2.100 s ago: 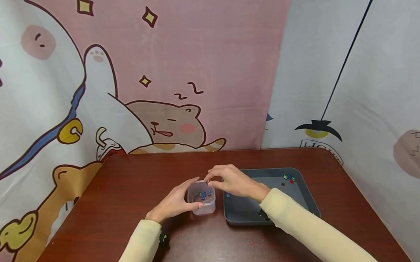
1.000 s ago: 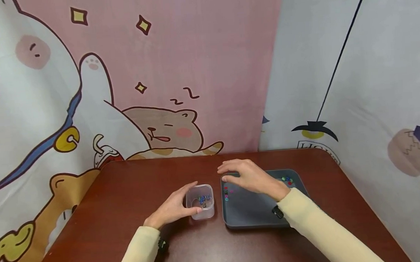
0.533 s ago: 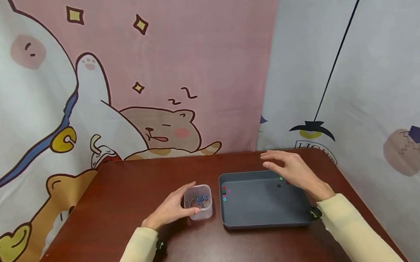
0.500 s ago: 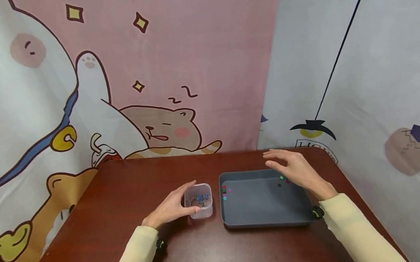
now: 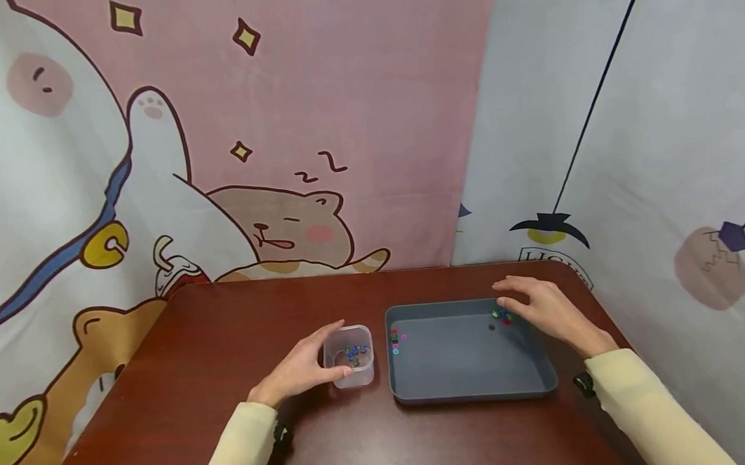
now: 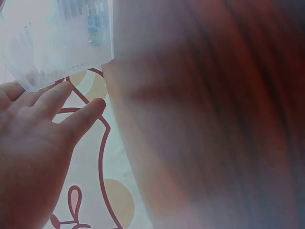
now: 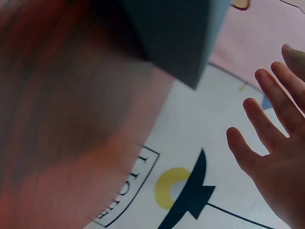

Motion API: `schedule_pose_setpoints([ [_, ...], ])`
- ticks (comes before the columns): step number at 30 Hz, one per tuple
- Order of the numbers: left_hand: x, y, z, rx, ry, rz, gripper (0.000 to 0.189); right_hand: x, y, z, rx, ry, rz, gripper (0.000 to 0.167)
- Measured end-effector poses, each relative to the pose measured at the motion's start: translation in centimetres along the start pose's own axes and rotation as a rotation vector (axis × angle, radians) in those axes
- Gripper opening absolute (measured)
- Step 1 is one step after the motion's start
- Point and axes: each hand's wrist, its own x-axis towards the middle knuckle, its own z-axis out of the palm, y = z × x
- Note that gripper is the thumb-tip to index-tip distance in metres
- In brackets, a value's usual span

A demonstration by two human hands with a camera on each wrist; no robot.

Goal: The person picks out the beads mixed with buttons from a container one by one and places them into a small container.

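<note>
My left hand (image 5: 300, 368) holds a small clear plastic container (image 5: 355, 379) from its left side, thumb at the front and fingers at the back. Inside the container lie several tiny pieces (image 5: 353, 352), mostly blue, too small to identify. In the left wrist view, fingers (image 6: 86, 114) reach toward the bottom edge of the container (image 6: 66, 43). My right hand (image 5: 550, 314) hovers over the back right corner of a grey tray (image 5: 461, 361), fingers apart and holding nothing visible. Just left of it, small green, blue and red pieces (image 5: 500, 314) sit in the tray, partly hidden.
Along the tray's left wall runs a short line of small coloured pieces (image 5: 395, 341), with a pink ring (image 5: 405, 337) beside it. A dark piece (image 5: 492, 327) lies near the back right cluster. The brown table (image 5: 238, 331) ends at a printed curtain (image 5: 366, 120).
My right hand has left the container, crossed the tray to the right and come lower by its back right corner. The left hand stays at the container. The view has shifted slightly.
</note>
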Motion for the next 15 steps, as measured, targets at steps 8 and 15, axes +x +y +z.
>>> schedule_pose_setpoints([
  [8,0.3,0.2,-0.4,0.008,-0.001,-0.002,0.097,-0.1,1.9,1.1,-0.017,-0.039,-0.008,0.031],
  [15,0.0,0.0,0.0,-0.010,-0.003,0.004,0.098,-0.4,3.1,2.4,-0.035,-0.065,-0.007,0.028],
])
